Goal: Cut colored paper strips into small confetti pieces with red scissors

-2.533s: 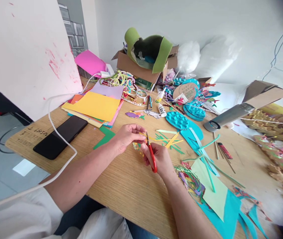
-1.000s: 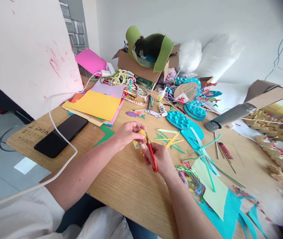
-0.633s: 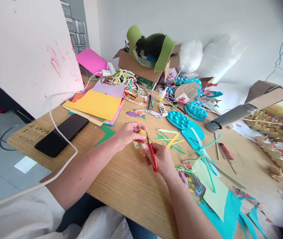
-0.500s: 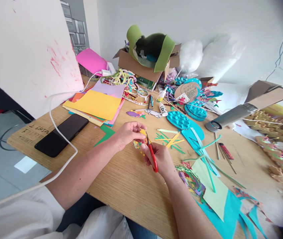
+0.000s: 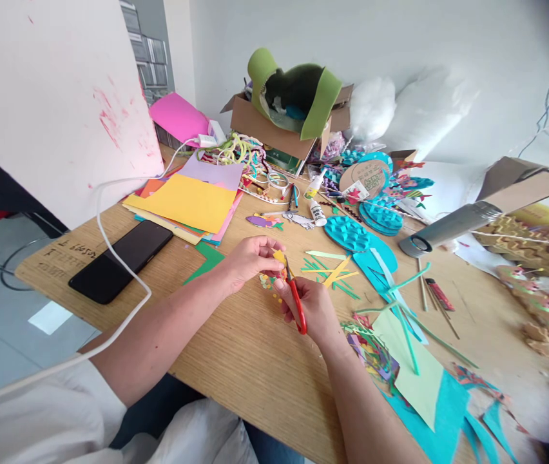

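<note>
My left hand (image 5: pixel 254 261) pinches a small piece of yellow paper (image 5: pixel 279 256) between thumb and fingers. In my right hand (image 5: pixel 310 306) is a pair of scissors (image 5: pixel 298 305) with red handles, its blades at the yellow piece. How far the blades are apart is too small to tell. Beneath both hands lies a heap of tiny coloured paper bits (image 5: pixel 265 282), partly hidden by them. Just right of the hands, green paper strips (image 5: pixel 346 289) and yellow paper strips (image 5: pixel 336 271) lie crossed on the wooden table (image 5: pixel 236 361).
Left of my arm are a black phone (image 5: pixel 120 261), a white cable (image 5: pixel 122 261) and stacked coloured paper (image 5: pixel 182 203). Glue bottles (image 5: pixel 317 212), blue egg-carton pieces (image 5: pixel 346 233) and a metal flask (image 5: pixel 448 229) stand or lie beyond. Paper scraps (image 5: pixel 368 354) lie by my right forearm.
Both hands stay almost in place. The scissors' blades and the yellow piece have shifted very slightly; the whole view has moved a little.
</note>
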`<state>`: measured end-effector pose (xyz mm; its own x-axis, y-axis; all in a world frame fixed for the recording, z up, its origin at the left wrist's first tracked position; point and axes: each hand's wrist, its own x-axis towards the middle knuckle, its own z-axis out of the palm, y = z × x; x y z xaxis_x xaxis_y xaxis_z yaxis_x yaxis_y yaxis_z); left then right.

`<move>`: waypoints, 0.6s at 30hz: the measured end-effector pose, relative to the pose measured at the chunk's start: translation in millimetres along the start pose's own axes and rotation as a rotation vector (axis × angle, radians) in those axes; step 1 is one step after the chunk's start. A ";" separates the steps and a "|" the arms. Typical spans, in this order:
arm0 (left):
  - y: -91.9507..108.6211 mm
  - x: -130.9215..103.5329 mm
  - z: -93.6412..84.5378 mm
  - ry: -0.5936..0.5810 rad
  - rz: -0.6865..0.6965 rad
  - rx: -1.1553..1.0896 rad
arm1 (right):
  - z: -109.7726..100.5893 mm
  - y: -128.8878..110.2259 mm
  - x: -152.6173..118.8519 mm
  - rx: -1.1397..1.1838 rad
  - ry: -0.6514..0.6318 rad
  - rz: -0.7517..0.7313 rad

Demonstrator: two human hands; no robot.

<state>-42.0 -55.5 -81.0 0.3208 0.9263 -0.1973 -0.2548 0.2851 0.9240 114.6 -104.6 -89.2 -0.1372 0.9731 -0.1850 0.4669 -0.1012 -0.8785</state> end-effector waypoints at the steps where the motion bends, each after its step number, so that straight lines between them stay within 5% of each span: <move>1: -0.3 0.3 -0.1 0.003 0.002 -0.003 | 0.0 0.3 -0.1 0.000 0.000 0.001; 18: -3.1 2.7 -2.9 0.007 0.020 0.025 | 0.3 -0.7 -0.8 0.006 -0.008 0.026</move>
<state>-43.0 -53.1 -85.4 0.3098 0.9334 -0.1811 -0.2377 0.2605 0.9357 114.1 -105.3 -88.6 -0.1323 0.9685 -0.2109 0.4654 -0.1272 -0.8759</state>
